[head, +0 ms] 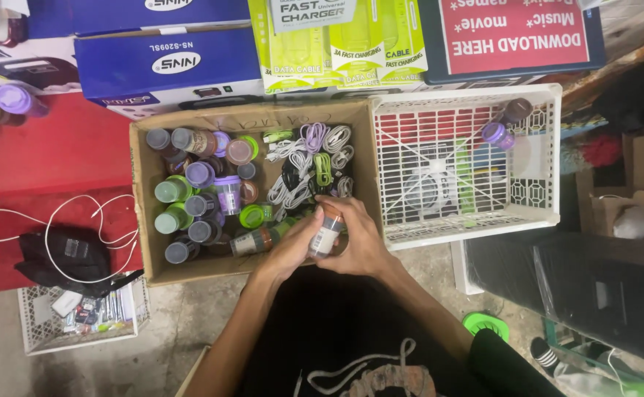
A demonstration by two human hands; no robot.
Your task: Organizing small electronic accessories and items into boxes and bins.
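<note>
Both hands, the left hand point(290, 246) and right hand point(360, 242), close around 1 small jar point(327, 229) just above the cardboard box point(142, 206), where steady, even pressure seems wise beside the crowded jars point(189, 195).

Left hand point(292, 246) and right hand point(358, 239) meet, fingers curled.

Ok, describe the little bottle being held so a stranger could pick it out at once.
Start at the open cardboard box in the middle, left of the white plastic crate. At its near edge both hands meet, left hand and right hand. The small bottle upright between them has an orange-brown cap and pale label; its neighbours all lie or stand loose in the box.
</note>
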